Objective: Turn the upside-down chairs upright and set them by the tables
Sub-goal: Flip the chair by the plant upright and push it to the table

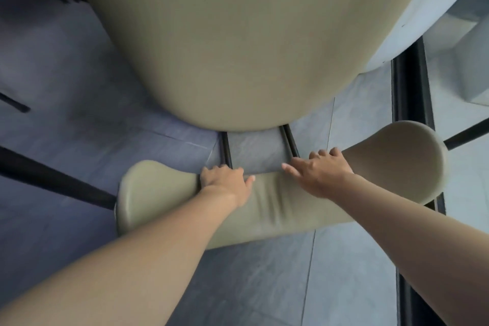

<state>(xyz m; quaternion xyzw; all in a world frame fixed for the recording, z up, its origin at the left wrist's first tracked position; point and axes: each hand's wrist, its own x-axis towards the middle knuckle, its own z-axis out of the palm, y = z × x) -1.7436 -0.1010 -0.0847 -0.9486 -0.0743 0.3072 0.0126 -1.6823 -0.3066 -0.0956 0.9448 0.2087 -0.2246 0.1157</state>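
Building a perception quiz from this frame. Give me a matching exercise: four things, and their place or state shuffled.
Things:
1. left hand
2. right hand
3. chair seat
4. floor tiles

States:
A. grey, under the chair
B. fingers spread, near the right strut
C. large beige surface at top of view
D. curled over the backrest's top edge

Pairs: 1-D, 2-B, 3-C, 4-A

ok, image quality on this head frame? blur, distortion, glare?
Head view: soft all over, with motion blur on the chair backrest and both hands, left and right; wide-angle stretch makes the forearms balloon toward the bottom edge and bends the dark chair legs; light is cool and even, brighter on the floor at right, no hard glare.
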